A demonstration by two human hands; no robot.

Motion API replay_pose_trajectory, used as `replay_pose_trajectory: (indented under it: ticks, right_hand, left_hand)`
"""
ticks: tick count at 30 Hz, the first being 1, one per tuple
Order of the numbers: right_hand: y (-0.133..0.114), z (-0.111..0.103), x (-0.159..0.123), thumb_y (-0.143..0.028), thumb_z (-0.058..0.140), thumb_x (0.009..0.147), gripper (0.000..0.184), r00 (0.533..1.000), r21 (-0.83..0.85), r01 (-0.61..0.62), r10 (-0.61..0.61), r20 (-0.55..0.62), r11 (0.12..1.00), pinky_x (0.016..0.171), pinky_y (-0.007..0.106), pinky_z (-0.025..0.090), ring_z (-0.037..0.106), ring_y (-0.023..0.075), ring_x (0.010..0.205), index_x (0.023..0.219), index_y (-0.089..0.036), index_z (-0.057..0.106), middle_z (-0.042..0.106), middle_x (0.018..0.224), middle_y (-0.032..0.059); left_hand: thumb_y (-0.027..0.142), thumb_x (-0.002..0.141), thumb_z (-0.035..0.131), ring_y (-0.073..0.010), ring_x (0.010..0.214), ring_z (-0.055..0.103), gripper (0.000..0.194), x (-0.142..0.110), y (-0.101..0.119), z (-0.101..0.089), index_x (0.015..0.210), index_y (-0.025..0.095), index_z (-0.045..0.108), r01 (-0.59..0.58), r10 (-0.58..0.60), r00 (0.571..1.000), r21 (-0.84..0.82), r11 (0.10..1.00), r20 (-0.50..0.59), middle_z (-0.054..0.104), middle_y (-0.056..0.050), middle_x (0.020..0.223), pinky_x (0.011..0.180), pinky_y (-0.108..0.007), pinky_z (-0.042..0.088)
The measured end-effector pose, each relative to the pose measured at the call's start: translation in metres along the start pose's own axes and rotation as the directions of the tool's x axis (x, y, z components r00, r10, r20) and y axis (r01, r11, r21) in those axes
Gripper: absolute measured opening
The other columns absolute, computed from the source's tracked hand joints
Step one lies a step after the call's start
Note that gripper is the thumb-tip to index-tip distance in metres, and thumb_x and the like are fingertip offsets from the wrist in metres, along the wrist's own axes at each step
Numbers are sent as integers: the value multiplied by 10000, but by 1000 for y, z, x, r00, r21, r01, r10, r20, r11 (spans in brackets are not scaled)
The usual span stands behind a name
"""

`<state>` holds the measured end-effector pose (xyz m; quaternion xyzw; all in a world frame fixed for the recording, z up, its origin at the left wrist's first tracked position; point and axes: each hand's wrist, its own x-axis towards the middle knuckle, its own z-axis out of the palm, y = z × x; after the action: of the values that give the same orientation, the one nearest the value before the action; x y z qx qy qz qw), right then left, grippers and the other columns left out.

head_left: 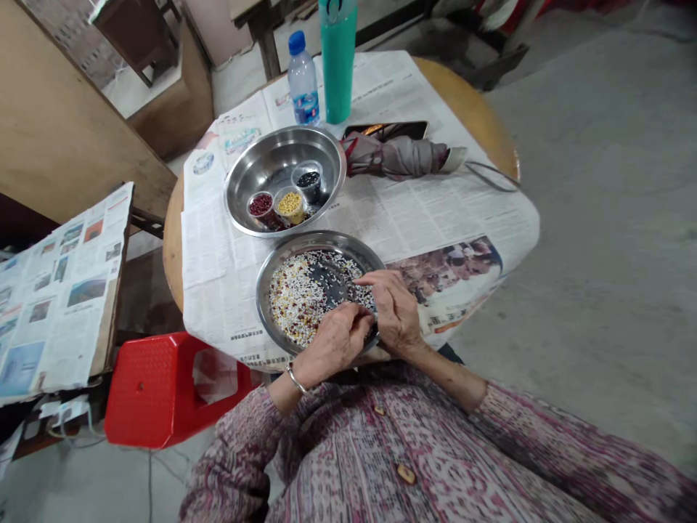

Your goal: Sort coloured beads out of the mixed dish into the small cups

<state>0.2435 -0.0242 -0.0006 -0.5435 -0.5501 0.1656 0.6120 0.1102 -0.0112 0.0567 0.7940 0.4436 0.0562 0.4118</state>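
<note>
A steel plate (272, 269) near the table's front edge holds mixed white, yellow and red grains. My left hand (335, 343) rests on its near rim, fingers curled as in a pinch. Touching it from the right, my right hand (393, 309) lies over the plate with its fingers bent toward the grains. What either hand holds is too small to see. Behind stands a steel bowl (261, 156) with three small cups: red beans (261, 205), yellow grains (290, 203) and black beans (308, 179).
Newspaper (435, 211) covers the round table. At the back stand a water bottle (303, 80) and a teal bottle (338, 58), with a folded umbrella (397, 154) and a phone (392, 130). A red stool (157, 388) sits at the left.
</note>
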Motion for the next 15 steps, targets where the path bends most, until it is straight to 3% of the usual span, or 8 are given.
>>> replay_pose_trajectory:
  ticks: [9, 15]
  right_hand:
    - [0, 0, 1, -292, 398, 1028, 330, 1000, -17, -1, 1, 5, 1000, 896, 435, 491, 646, 230, 932, 957, -237, 715, 733, 947, 60]
    - [-1, 0, 1, -300, 404, 1030, 328, 1000, -14, -6, 6, 7, 1000, 894, 428, 489, 641, 231, 936, 955, -237, 716, 728, 948, 59]
  left_hand:
    - [288, 1002, 453, -138, 669, 503, 353, 11, 9, -5, 682, 175, 548, 144, -142, 990, -133, 981, 26, 652, -15, 717, 694, -265, 410]
    - [271, 976, 474, -138, 670, 504, 310, 13, 6, -5, 708, 161, 586, 83, -78, 996, -150, 985, 37, 654, -16, 724, 692, -266, 403]
